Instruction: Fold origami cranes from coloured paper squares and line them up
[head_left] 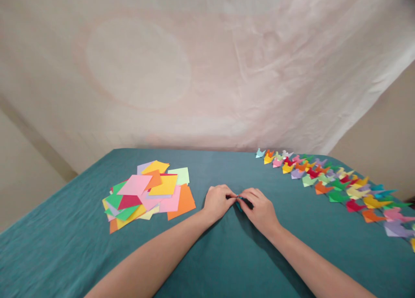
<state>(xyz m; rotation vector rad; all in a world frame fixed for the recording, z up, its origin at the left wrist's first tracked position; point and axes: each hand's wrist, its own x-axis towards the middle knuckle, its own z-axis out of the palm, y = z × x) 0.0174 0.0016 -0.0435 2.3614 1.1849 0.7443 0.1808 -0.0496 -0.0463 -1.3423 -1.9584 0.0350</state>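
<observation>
Both hands meet over the middle of the table, fingertips almost touching. Between them is a small piece of folded teal paper [239, 206], mostly hidden by the fingers and close in colour to the cloth. My left hand [219, 202] is closed, thumb and forefinger pinching the paper's left side. From the other side, my right hand [259, 209] pinches it too, its fingers curled. The exact shape of the folded paper cannot be made out.
A loose pile of coloured paper squares [134, 185] lies left of my hands. Along the right side stand rows of small folded paper birds [337, 196] in many colours. A teal cloth [201, 263] covers the table, and a pale hanging sheet [207, 73] closes off the back.
</observation>
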